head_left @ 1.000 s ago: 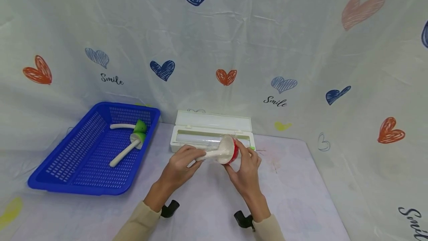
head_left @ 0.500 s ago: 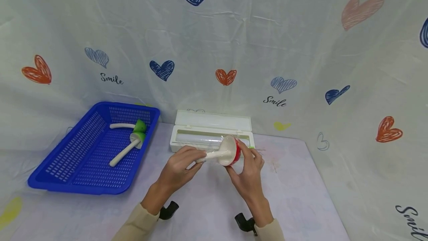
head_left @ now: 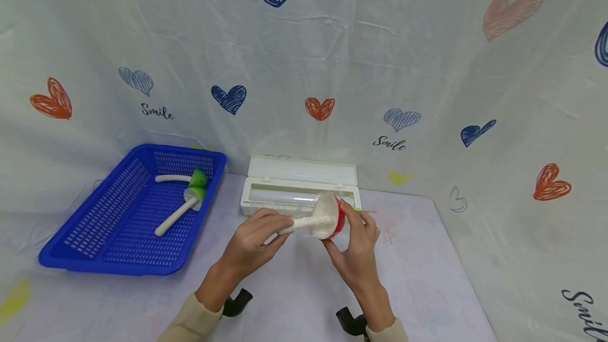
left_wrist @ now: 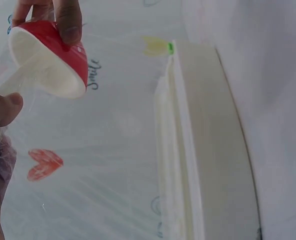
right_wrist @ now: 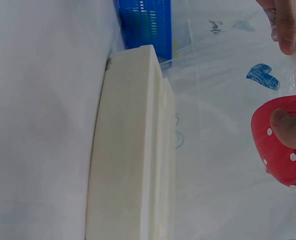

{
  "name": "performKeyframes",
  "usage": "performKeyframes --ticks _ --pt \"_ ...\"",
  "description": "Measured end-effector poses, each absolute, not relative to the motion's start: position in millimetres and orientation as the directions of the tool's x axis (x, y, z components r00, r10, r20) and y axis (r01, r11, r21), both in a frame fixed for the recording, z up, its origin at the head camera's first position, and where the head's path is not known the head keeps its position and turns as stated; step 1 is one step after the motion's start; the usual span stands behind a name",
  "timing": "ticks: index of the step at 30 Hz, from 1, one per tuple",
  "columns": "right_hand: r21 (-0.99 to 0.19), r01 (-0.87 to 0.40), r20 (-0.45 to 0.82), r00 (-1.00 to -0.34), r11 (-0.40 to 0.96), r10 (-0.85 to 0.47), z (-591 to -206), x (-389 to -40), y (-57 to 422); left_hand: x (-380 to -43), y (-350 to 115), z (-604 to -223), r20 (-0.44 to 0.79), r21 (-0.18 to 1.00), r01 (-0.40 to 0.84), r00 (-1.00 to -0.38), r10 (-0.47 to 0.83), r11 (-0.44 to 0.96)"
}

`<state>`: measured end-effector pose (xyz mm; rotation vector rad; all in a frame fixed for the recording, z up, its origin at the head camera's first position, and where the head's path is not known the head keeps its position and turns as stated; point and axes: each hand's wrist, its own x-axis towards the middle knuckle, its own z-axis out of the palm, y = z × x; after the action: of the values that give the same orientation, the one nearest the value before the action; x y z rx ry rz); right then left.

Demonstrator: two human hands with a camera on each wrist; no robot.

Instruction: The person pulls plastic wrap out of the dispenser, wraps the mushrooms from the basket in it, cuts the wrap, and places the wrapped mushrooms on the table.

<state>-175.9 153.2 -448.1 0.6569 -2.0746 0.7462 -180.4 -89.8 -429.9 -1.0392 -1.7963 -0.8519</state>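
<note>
A toy mushroom [head_left: 325,217] with a red, white-dotted cap and white stem is held sideways above the table, with clear cling film around it. My left hand [head_left: 254,241] pinches the end of its stem through the film. With thumb and fingers, my right hand [head_left: 356,252] grips the cap [right_wrist: 283,145]. Film gathers in wrinkles by my left fingers in the left wrist view. Just behind the hands stands an open cling film box [head_left: 252,197], its lid up and a film roll [head_left: 280,197] inside.
To the left is a blue plastic basket [head_left: 114,268] with two green-capped toy mushrooms [head_left: 177,215] lying in it. A curtain with printed hearts [head_left: 320,108] hangs behind the white-covered table [head_left: 427,268].
The mushroom's cap and my right hand have shifted slightly right and toward me. My left hand keeps its pinch on the stem, almost in place.
</note>
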Motion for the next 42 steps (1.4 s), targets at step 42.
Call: performKeyframes --ticks 42 --pt "-0.433 -0.6 0.578 -0.758 0.673 -0.304 -496 -151 173 -144 -101 -483 0.734 0.398 0.774 -0.591 0.335 0.493"
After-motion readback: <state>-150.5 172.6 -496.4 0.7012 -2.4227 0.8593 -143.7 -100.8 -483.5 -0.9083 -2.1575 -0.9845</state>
